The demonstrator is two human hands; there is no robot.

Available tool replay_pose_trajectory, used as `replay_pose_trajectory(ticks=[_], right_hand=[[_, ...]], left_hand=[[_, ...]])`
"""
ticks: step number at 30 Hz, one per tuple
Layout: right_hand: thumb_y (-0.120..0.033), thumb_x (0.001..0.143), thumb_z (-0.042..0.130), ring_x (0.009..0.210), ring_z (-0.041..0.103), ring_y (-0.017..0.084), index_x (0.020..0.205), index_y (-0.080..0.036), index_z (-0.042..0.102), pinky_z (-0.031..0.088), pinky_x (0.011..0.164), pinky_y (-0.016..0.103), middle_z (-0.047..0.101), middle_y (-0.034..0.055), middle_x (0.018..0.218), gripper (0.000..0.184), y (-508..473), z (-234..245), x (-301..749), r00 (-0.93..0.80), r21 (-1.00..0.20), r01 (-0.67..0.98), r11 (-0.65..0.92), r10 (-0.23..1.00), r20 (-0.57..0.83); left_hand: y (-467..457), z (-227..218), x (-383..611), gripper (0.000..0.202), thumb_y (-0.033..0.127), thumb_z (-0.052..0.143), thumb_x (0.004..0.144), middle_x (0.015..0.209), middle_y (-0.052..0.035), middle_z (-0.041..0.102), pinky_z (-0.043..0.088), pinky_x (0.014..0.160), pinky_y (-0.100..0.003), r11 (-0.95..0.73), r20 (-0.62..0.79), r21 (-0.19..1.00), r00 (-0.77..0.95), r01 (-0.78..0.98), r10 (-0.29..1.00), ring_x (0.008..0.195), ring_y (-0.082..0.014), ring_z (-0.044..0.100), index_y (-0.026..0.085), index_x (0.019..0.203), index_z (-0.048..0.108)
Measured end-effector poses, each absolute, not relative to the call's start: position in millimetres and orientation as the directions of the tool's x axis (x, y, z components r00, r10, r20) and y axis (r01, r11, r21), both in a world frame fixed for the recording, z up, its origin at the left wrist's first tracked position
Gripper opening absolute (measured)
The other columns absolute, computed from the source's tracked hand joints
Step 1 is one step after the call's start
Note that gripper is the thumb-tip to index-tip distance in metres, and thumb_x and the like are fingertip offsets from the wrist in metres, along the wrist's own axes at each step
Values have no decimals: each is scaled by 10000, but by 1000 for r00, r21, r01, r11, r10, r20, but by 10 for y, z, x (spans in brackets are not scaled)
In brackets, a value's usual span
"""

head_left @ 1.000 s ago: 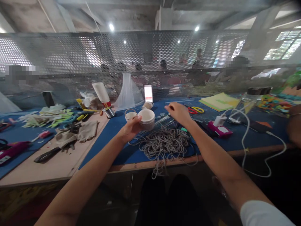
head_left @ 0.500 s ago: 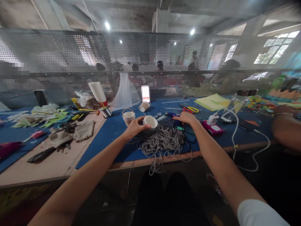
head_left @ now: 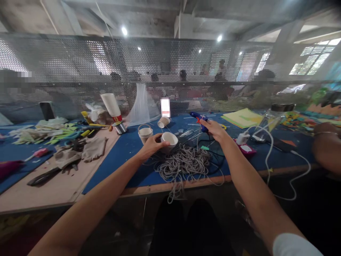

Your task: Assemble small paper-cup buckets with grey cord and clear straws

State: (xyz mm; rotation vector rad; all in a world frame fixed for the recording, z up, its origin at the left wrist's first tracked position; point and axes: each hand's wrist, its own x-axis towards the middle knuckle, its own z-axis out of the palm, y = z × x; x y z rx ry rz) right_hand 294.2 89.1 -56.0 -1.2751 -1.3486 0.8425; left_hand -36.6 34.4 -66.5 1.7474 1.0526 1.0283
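Blue glue gun point(head_left: 201, 117) gripped in the right hand point(head_left: 215, 130) points leftward, its long axis across my feed, while I see the cup point(head_left: 169, 139), held at its side by the left hand point(head_left: 151, 146), lying to the near left of the nozzle point(head_left: 191, 114), not touching it.

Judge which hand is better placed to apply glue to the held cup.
Probably the right hand: it grips the glue gun, out in front. The left hand is occupied, holding the cup with its mouth open.
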Motion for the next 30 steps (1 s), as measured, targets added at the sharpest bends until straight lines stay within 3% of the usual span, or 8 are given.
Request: replay_pose_trajectory(ticks=[7,12,16,23,27,30], right_hand=[[-658,738,677,617,417,116,779,-184,601,351,590,257,518,-30,679,482,817,-476,2733,152,-823,347,450,839,523],[-623,808,625,544,323,108,579,-209,425,280,540,276,373,-45,550,514,710,-413,2674,94,-665,599,447,785,613],[-603,822,626,543,337,117,591,-223,402,300,558,287,406,-33,555,498,669,-399,2632,120,-570,689,448,705,699],[-579,846,611,637,597,193,769,-209,575,442,681,317,653,37,677,380,663,-432,2546,90,-641,568,516,735,672],[-553,857,609,644,642,198,747,-216,587,476,722,318,665,23,632,355,639,-441,2487,16,-707,435,557,780,625],[-541,848,624,627,636,194,749,-216,592,479,704,313,656,11,599,342,612,-439,2434,5,-759,334,559,804,594]], left_hand=[[357,-686,-343,672,417,824,650,1211,-148,690,461,994,-452,-299,218,932,341,205,914,1123,-322,628,112,1217,632],[346,-668,-341,666,405,836,643,1227,-147,683,450,1001,-444,-269,204,951,342,154,917,1144,-322,615,115,1210,641],[327,-647,-349,627,405,824,667,1217,-143,685,468,964,-421,-210,173,975,351,69,920,1131,-317,619,127,1199,643],[405,-722,-357,660,392,836,654,1212,-135,678,445,970,-413,-249,203,960,302,125,932,1137,-309,601,128,1217,614],[414,-725,-379,616,347,845,638,1177,-120,681,434,961,-391,-232,206,969,238,88,949,1121,-294,598,132,1175,634],[366,-654,-398,558,273,836,654,1146,-90,686,435,947,-353,-208,210,977,258,-36,943,1091,-254,604,153,1166,647]])
